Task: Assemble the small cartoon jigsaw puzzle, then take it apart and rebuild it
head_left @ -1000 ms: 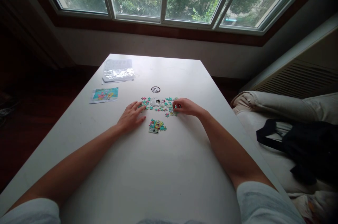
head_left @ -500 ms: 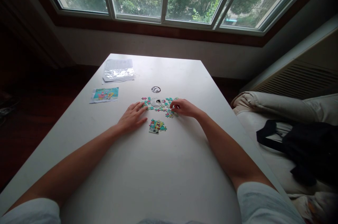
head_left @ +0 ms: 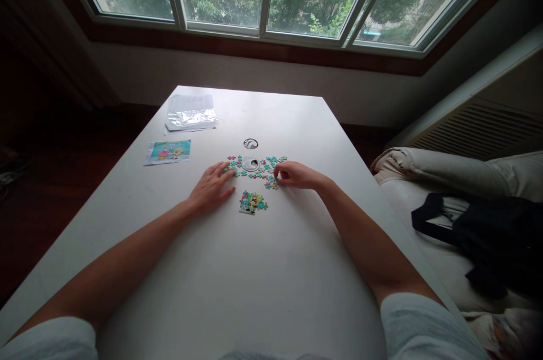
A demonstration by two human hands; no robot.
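Loose jigsaw puzzle pieces (head_left: 270,163), mostly teal with some pink and yellow, lie scattered across the middle of the table. My left hand (head_left: 212,183) rests flat with its fingers spread, the fingertips touching pieces at the left end of the scatter. At the right end, my right hand (head_left: 292,174) has thumb and forefinger pinched on a puzzle piece, which the fingers largely cover. Nearer to me sits a joined puzzle section (head_left: 253,202) with a yellow cartoon figure and an uneven right edge. Neither hand touches that section.
A round silvery disc (head_left: 250,164) lies among the pieces, and a dark-rimmed round item (head_left: 250,144) is behind it. At left are a cartoon picture sheet (head_left: 168,152) and a clear plastic packet with papers (head_left: 190,112). Right of the white table (head_left: 237,281) stands a pale seat with dark cloth (head_left: 496,230).
My left hand has shifted slightly left, uncovering a few more pieces. The right hand stays nearly in place, its fingertips slightly moved among the pieces.
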